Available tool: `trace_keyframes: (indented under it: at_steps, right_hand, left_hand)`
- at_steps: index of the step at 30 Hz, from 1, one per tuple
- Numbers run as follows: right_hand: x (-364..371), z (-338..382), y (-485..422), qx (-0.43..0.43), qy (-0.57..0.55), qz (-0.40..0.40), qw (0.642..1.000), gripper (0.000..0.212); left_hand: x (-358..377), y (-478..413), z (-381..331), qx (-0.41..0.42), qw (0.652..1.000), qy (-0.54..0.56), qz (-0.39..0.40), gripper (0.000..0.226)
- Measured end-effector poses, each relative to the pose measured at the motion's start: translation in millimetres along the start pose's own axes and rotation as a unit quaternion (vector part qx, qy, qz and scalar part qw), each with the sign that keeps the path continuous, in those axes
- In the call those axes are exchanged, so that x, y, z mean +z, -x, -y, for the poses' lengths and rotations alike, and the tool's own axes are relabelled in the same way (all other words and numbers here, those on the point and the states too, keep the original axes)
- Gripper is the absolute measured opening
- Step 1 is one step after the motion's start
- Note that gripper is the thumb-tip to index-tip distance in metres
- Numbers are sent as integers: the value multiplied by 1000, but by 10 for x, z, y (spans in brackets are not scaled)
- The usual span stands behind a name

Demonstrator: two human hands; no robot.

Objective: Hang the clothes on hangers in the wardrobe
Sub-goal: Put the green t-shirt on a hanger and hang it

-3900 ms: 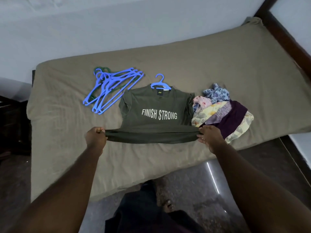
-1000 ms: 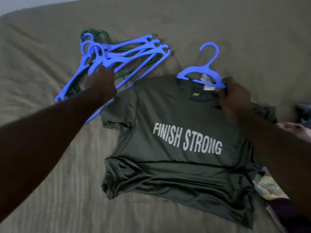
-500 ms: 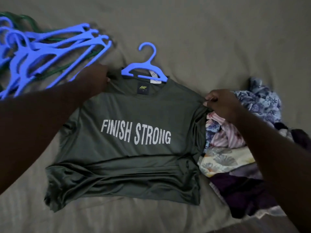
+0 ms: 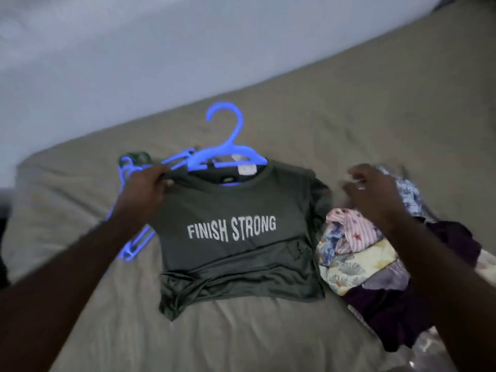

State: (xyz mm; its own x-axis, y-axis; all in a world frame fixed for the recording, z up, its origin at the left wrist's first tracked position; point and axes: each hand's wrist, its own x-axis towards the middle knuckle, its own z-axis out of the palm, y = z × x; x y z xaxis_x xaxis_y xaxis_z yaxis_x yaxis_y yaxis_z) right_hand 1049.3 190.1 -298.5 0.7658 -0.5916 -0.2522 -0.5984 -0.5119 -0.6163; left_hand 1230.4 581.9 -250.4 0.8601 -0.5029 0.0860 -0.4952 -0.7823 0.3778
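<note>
Dark-green T-shirt (image 4: 236, 253) printed FINISH STRONG lies front-up on the bed (image 4: 349, 116), nearer its far edge, hem bunched toward the near edge. A blue hanger (image 4: 228, 151) sits in the neck, its hook pointing at the far edge. The left hand (image 4: 146, 189) has its fingers pinched on the shirt's left shoulder. The right hand (image 4: 373, 194), blurred, hovers with fingers loosely bent, holding nothing, above the pile of clothes (image 4: 357, 261) touching the shirt's right side. Spare blue hangers (image 4: 134, 245) lie under the left forearm.
</note>
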Motion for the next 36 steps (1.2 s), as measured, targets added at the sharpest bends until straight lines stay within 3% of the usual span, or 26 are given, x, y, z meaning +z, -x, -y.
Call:
trace_keyframes:
  at_steps: [3, 4, 7, 12, 16, 17, 21, 23, 26, 31, 36]
  right_hand:
    - [-85, 717, 280, -164, 1, 83, 983, 71]
    - [-133, 925, 354, -192, 7, 116, 974, 72]
    - [-330, 1434, 653, -237, 20, 166, 957, 50]
    - [-803, 2183, 1352, -278, -62, 108, 953, 50]
    - [-1088, 2870, 2015, -329, -70, 60, 940, 9]
    - [-1151, 3061, 2187, -335, -69, 44, 939, 7]
    - [-1643, 3793, 2784, -347, -41, -25, 937, 28]
    - [-1977, 4115, 3021, -358, -31, -82, 930, 24]
    - [-2342, 4483, 3310, -347, 66, -70, 933, 16]
    - [-2797, 4824, 3643, -342, 4, -120, 932, 14]
    - [-2974, 4975, 3830, -356, -18, -139, 924, 16]
  left_hand:
    - [-429, 205, -319, -13, 1000, 2, 6, 31]
    - [-591, 260, -410, -11, 1000, 7, 3, 31]
    - [-1095, 441, -654, 11, 999, 31, -12, 24]
    - [-1825, 748, -745, 36, 996, 45, -69, 18]
    - [-2360, 1045, -788, 53, 989, 81, -112, 19]
    - [-2525, 1131, -792, 55, 987, 92, -121, 18]
    - [-3299, 1324, -835, 81, 982, 112, -130, 12]
    - [-3747, 1349, -917, 102, 972, 135, -160, 27]
    - [-4343, 1387, -1090, 116, 946, 181, -242, 34]
    - [-4941, 1506, -1272, 135, 947, 166, -238, 25]
    - [-5175, 1578, -1499, 164, 960, 107, -201, 31]
